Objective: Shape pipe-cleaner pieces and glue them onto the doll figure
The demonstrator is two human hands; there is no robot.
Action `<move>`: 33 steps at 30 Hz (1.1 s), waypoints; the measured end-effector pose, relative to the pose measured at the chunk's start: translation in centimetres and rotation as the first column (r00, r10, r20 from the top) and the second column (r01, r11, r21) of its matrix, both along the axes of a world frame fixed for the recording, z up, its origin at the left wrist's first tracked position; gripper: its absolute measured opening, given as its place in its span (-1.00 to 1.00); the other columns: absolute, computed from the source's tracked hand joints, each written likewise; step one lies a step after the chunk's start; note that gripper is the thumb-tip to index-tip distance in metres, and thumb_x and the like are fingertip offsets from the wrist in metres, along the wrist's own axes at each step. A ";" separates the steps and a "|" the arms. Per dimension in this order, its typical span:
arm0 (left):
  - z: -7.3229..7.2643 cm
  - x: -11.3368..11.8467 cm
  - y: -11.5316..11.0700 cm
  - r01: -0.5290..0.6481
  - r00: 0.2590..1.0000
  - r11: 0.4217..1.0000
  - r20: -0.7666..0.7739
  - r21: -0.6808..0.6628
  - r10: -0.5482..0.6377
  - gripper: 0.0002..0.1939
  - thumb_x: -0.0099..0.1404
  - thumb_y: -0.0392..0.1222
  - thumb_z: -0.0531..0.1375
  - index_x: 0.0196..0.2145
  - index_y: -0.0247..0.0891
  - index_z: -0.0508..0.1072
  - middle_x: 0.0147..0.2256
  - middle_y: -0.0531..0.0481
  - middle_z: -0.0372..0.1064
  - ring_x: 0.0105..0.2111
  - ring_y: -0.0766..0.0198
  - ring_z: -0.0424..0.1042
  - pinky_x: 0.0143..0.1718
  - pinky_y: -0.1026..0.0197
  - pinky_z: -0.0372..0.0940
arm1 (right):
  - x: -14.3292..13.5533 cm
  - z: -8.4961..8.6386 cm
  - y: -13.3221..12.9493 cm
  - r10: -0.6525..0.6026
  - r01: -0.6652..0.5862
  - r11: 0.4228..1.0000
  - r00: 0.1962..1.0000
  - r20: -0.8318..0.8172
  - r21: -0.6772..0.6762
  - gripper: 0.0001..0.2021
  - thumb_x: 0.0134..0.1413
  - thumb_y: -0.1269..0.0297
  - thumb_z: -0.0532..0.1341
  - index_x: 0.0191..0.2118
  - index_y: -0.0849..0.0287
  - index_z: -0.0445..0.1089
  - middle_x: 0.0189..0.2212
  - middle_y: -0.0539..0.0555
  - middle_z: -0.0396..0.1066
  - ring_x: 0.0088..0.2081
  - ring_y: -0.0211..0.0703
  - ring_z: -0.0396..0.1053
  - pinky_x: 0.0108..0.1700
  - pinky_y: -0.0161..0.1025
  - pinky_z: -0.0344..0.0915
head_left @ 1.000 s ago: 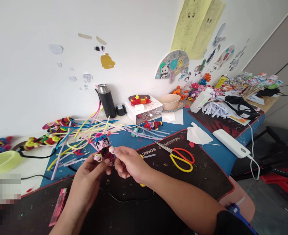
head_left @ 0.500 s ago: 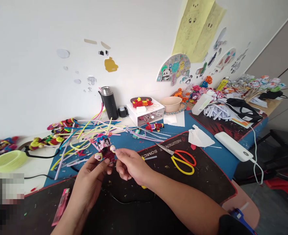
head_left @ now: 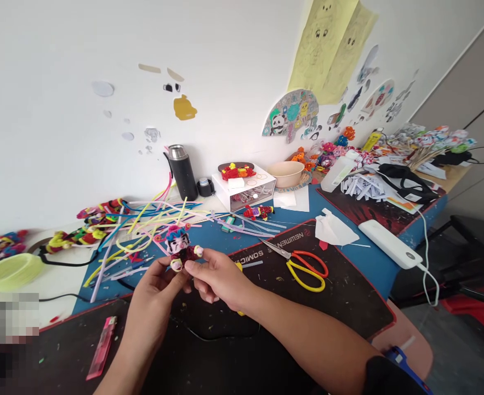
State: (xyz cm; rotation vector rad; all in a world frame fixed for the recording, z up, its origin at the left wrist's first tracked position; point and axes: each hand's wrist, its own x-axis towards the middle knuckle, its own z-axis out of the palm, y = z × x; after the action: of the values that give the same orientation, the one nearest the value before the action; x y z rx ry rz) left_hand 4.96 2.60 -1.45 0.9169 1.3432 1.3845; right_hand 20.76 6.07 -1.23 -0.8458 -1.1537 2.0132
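Note:
A small pipe-cleaner doll (head_left: 177, 243) with a white painted face, blue and red headdress and dark red body is held up over the front of the desk. My left hand (head_left: 159, 288) pinches its lower body from the left. From the right, my right hand (head_left: 215, 274) grips the body too, thumb in front below the doll's arm. The doll's lower end is hidden behind my fingers. Scissors (head_left: 297, 266) with one red and one yellow handle lie to the right of my right hand. Loose pipe cleaners (head_left: 151, 219) are spread behind the doll.
A pink lighter (head_left: 102, 346) lies left of my left forearm. Behind stand a black thermos (head_left: 182, 174), a white drawer box (head_left: 244, 189) and a beige bowl (head_left: 286, 174). Another small doll (head_left: 258, 212) lies before the box. A white power strip (head_left: 389, 244) rests at right.
The doll has turned and tilted slightly, its face showing more squarely. My right hand has moved left, its thumb shifting from the doll's hand onto the body.

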 end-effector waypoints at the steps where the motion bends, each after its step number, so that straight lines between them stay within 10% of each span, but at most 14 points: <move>1: -0.1 0.0 0.0 -0.001 1.000 1.000 -0.008 0.002 0.001 -0.42 -0.06 0.26 0.66 -0.30 -0.14 0.58 -0.44 0.03 0.57 -0.47 0.19 0.47 -0.34 0.17 0.39 | 0.0 0.1 0.0 0.003 -0.003 1.000 1.000 0.003 0.007 -0.50 0.26 -0.18 0.48 -0.05 0.11 0.38 -0.63 -0.24 0.27 -0.67 -0.37 0.12 -0.59 -0.31 -0.02; 33: -0.7 0.3 0.0 -0.034 0.995 0.999 -0.089 0.043 0.038 -0.43 -0.08 0.14 0.65 -0.25 -0.14 0.54 -0.45 0.04 0.59 -0.49 0.14 0.53 -0.43 0.16 0.44 | -0.2 -0.8 0.1 -0.004 0.002 0.996 1.000 0.019 0.087 -0.43 0.18 -0.20 0.51 0.02 0.10 0.37 -0.63 -0.27 0.28 -0.67 -0.35 0.14 -0.59 -0.32 0.03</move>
State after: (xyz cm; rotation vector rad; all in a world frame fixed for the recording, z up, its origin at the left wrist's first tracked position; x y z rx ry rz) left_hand 5.25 2.57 -2.18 0.9977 1.4091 1.4173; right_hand 20.57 6.13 -1.99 -0.8235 -1.2408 1.9416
